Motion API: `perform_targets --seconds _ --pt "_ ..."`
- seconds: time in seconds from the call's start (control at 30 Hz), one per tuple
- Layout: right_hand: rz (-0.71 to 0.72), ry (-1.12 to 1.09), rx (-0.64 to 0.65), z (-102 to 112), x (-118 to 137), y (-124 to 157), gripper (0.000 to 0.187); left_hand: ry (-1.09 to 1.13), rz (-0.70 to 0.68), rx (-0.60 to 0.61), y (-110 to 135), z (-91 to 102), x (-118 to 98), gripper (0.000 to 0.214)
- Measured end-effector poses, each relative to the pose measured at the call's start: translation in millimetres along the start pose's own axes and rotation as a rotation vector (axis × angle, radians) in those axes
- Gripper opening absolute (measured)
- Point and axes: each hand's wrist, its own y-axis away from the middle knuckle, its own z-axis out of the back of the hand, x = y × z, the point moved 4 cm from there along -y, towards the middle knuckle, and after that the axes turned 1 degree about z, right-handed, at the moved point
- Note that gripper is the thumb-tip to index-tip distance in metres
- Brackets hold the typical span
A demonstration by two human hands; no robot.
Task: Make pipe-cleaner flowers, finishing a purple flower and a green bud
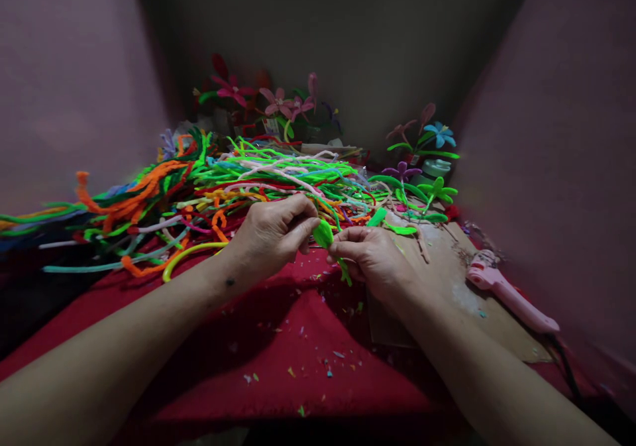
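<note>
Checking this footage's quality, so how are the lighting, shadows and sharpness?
Head view: dim overall, the back wall very dark; head view: shadows lie on the red cloth below the left hand and right hand; head view: the green piece is bright and fairly clear, the pink flowers behind look softer.

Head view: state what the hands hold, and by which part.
A green fuzzy piece, pinched by the left hand at its upper left edge and the right hand at its lower right end.

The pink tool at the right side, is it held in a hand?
No, the pink tool lies at the edge of the cardboard, while the left hand and right hand hold a green piece.
</note>
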Motion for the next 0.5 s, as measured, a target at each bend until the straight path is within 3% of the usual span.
perform_targets --seconds 0.2,0.37,0.5 --pt "0.009 0.027 -0.003 -0.5 4.0 3.0 0.011 0.123 0.104 0.078 0.5 -3.2 8.4 0.010" --pt "0.030 0.067 -0.028 -1.1 2.7 2.6 0.007 0.123 0.104 0.066 -0.8 -1.6 10.2 0.010" --pt "0.113 0.248 -0.046 -0.1 3.2 2.4 0.007 0.133 0.109 0.070 -1.7 -1.8 11.3 0.010"
